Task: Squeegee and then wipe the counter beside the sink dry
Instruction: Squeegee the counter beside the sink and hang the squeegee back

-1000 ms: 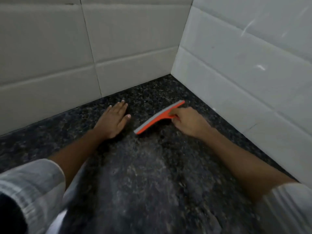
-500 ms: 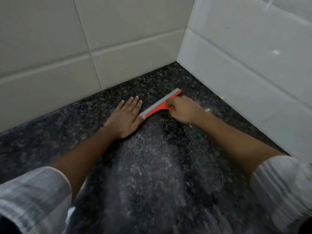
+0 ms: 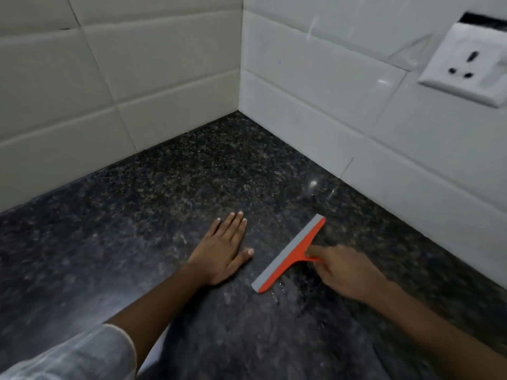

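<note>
The dark speckled granite table [image 3: 170, 204] runs into a corner of white tiled walls [image 3: 170, 78] up at about 12 o'clock. The person leans over it with both forearms stretched forward. The left hand [image 3: 223, 250] lies palm down and flat on the stone near the middle of the view, its fingers [image 3: 233, 223] straight and close together, pointing towards 12 o'clock, with the thumb stuck out towards 3 o'clock.

Just beside it, at 3 o'clock of that hand but apart from it, the orange squeegee [image 3: 292, 255] has its grey blade edge down on the table. The blade runs on a slant, from its near end at 7 o'clock to its far end at 1 o'clock. The right hand [image 3: 345, 272] comes in from 4 o'clock and pinches the short orange handle, the fingers curled around it and one fingertip pressed near where the handle meets the blade. Small beads of water show on the stone just behind the near end of the blade.

A light striped sleeve [image 3: 71, 357] covers the left upper arm at 7 o'clock. On the right-hand wall, up at 2 o'clock, sits a white socket plate [image 3: 466, 64].
</note>
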